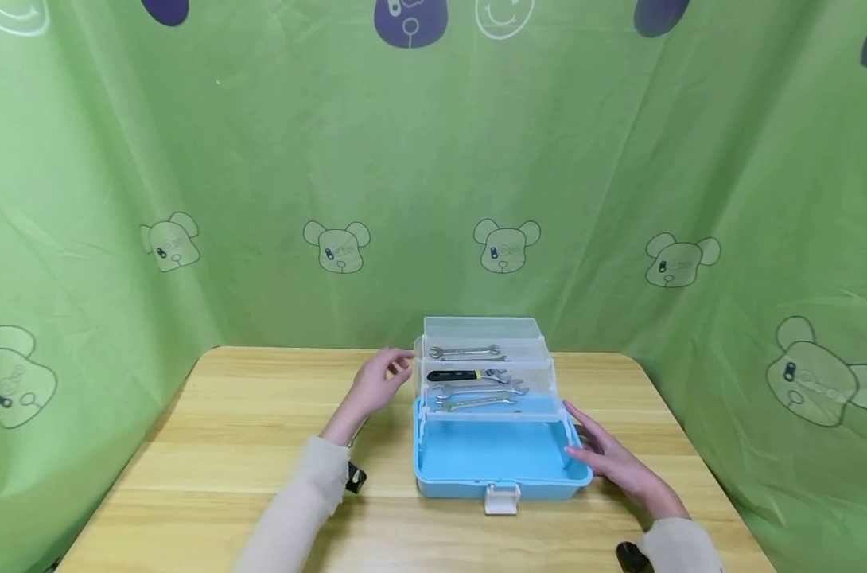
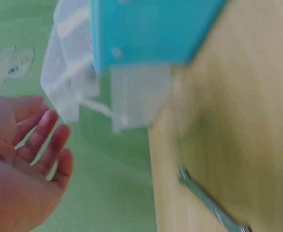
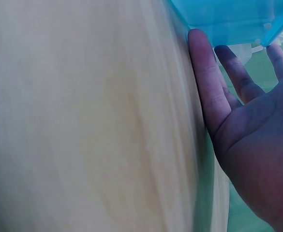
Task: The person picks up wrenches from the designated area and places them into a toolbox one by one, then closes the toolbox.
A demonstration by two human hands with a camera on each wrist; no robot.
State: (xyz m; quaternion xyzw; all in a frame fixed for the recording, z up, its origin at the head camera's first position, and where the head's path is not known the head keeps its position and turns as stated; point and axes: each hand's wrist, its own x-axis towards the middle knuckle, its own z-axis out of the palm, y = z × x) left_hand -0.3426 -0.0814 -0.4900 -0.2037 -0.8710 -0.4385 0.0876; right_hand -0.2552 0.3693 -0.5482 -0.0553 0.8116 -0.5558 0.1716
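Observation:
A light-blue toolbox (image 1: 469, 487) stands open on the table, its clear tiered trays (image 1: 491, 415) raised at the back. One tray holds an adjustable wrench (image 1: 453, 376) with a black handle and several open-end wrenches (image 1: 476, 403); a higher tray holds another wrench (image 1: 465, 351). Beside the trays' left edge is my left hand (image 1: 378, 380), fingers loosely bent and holding nothing. My right hand (image 1: 616, 463) rests with spread, fairly straight fingers against the toolbox's right side. On the wood below my left wrist lies a loose wrench (image 2: 211, 203), mostly hidden by the arm in the head view.
A white latch (image 1: 501, 500) hangs at the toolbox's front. The wooden table (image 1: 211, 446) extends to both sides of the box. Green cloth (image 1: 412, 175) with bear prints encloses the back and sides.

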